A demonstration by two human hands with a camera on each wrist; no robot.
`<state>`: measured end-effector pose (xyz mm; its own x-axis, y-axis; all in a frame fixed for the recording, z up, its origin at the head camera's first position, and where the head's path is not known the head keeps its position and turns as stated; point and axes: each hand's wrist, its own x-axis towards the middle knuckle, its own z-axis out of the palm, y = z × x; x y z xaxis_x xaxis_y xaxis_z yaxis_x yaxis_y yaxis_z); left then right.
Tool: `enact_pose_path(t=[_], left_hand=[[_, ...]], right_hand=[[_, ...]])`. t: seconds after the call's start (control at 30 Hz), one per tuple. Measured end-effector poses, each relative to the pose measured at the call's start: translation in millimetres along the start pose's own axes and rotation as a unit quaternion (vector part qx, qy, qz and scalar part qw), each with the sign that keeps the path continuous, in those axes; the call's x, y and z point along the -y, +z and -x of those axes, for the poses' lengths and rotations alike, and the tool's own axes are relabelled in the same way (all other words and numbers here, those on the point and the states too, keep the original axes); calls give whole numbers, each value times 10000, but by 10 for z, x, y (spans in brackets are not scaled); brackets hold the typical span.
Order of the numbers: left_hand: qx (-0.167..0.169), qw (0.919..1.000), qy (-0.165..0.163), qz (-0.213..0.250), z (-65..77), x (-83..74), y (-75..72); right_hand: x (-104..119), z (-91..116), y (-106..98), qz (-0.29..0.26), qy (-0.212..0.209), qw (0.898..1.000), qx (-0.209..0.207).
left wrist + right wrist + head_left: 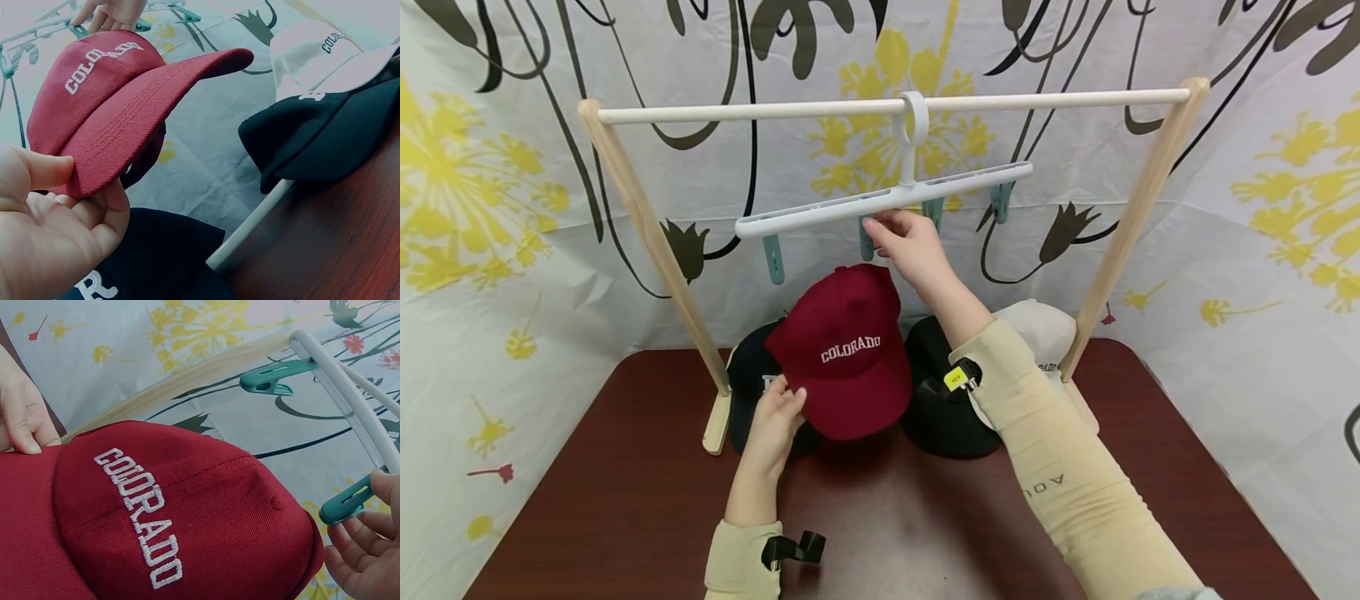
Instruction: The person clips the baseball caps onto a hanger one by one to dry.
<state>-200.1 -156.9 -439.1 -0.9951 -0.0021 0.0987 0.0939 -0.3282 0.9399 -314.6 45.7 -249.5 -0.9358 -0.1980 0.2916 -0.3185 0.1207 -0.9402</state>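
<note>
A dark red baseball cap [838, 375] with white COLORADO lettering is up in front of the rack, crown upward and brim toward me. My left hand [775, 425] pinches the side of its brim, thumb on top and fingers underneath, as the left wrist view confirms. Above the crown, my right hand [917, 250] grips a green clip [344, 503] between thumb and fingers. That clip hangs from a white clip hanger [820, 214], which tilts down to the left. In the right wrist view the crown lies close beside the fingers of the right hand [369, 550].
A wooden rack [1150, 208] with a white rod [737, 111] carries the hanger. Other green clips [773, 260] hang along it. Behind the red cap are a navy cap [748, 367], a black cap [943, 425] and a white cap [1037, 329]. The table [647, 500] is dark red-brown.
</note>
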Motion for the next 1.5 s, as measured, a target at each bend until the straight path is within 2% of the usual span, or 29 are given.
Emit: enact_pose_path(t=[0.3,0.6,1.1,1.5], left_hand=[[40,10000,9,-17,2,7,-13],[115,9999,63,-29,5,14,-19],[113,9999,79,-61,2,12,-20],[174,9996,224,-32,6,10,-26]], right_hand=[[26,12,6,68,60,9999,-47],[38,27,9,134,103,9994,-291],[46,74,4,326,-7,9983,-492],[52,96,26,398,-180,9973,-589]])
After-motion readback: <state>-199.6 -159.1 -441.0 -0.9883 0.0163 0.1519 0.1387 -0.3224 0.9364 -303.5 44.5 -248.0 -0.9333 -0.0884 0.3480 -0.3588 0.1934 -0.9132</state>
